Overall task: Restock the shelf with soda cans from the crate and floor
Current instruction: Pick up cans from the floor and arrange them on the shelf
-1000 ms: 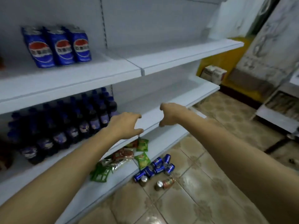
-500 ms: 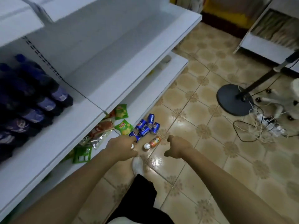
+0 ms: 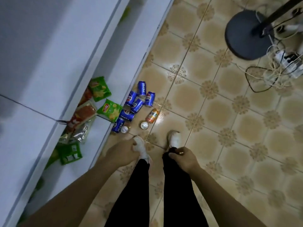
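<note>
Several blue soda cans (image 3: 136, 104) lie in a heap on the tiled floor against the foot of the white shelf (image 3: 49, 63). An orange can (image 3: 152, 115) lies on its side to their right, and a can seen end-on (image 3: 144, 125) stands by it. My left hand (image 3: 122, 152) hangs above my left shoe, fingers loosely curled, holding nothing. My right hand (image 3: 183, 158) hangs over my right leg, also loosely curled and empty. Both hands are well short of the cans. No crate is in view.
Green and red snack packets (image 3: 100, 89) lie on the bottom shelf board beside the cans. A fan stand's dark round base (image 3: 242, 35) and a tangle of cables (image 3: 275, 74) with a power strip sit on the floor at the upper right.
The view has swung down from the shelves to the floor and my feet. Both hands have dropped from shelf height to just above my shoes.
</note>
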Demonstrator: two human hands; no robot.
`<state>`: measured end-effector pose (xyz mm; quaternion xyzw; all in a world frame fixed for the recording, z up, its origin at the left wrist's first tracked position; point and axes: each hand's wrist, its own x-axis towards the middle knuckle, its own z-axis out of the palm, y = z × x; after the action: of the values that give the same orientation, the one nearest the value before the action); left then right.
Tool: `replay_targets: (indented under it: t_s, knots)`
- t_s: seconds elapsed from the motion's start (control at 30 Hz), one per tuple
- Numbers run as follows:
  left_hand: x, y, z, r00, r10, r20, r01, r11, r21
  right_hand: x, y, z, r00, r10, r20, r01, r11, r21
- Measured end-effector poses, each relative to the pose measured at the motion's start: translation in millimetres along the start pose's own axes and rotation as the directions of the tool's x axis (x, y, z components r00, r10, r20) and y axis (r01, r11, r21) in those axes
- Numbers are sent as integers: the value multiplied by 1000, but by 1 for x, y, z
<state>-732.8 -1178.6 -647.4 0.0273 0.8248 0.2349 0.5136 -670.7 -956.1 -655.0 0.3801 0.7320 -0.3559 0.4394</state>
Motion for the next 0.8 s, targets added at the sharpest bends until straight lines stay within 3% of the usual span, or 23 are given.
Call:
replay_targets:
  t_s: [0.27,0.47,0.57,0.8]
  knots:
    - [172,-42,38,985,-166,-43,156,972,-179,173,3,45,984,15,179,3,995,-98]
    - [326,-58,67,948,-250,-197,167,918,-359,345,-40,69,995,-92,34,93,995,-42]
    - [409,-64,84,925,-224,-308,84,909,-409,428,-73,80,979,-201,-42,201,979,-15]
    - [523,-79,113,869,-221,-443,55,932,-357,551,-140,112,966,-228,-124,252,939,235]
